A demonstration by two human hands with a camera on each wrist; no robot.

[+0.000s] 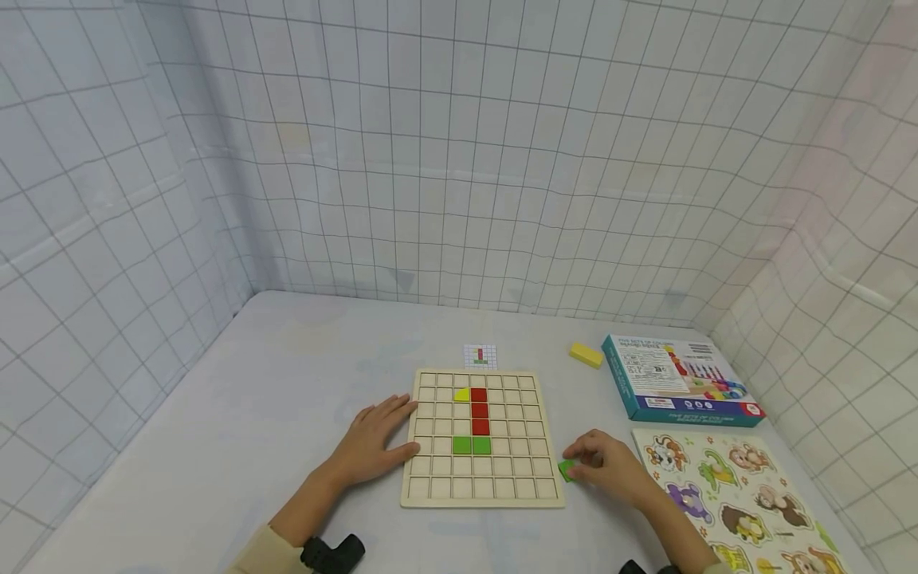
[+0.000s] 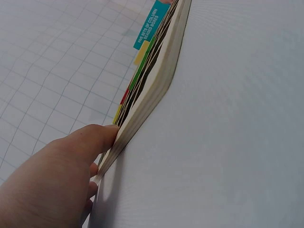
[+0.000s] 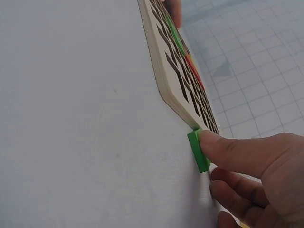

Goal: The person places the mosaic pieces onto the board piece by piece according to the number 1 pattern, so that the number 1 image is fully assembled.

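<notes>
A wooden grid board (image 1: 515, 470) lies flat on the table with colored square tiles set in its cells. Three red tiles (image 1: 480, 410) run in a column, a yellow piece (image 1: 462, 395) sits left of the top one, and two green tiles (image 1: 462, 446) lie side by side below. My left hand (image 1: 374, 442) rests against the board's left edge, thumb and fingertips touching the rim. At the lower right of the board, my right hand (image 1: 606, 469) pinches a green tile (image 3: 199, 152) between thumb and fingers, close beside the board's edge.
A small printed pattern card (image 1: 480, 356) lies just behind the board. Farther right are a yellow block (image 1: 586, 355), a teal-sided box (image 1: 684, 383) and a board with animal pictures (image 1: 724, 486). White grid-patterned cloth walls (image 1: 466, 159) enclose the table.
</notes>
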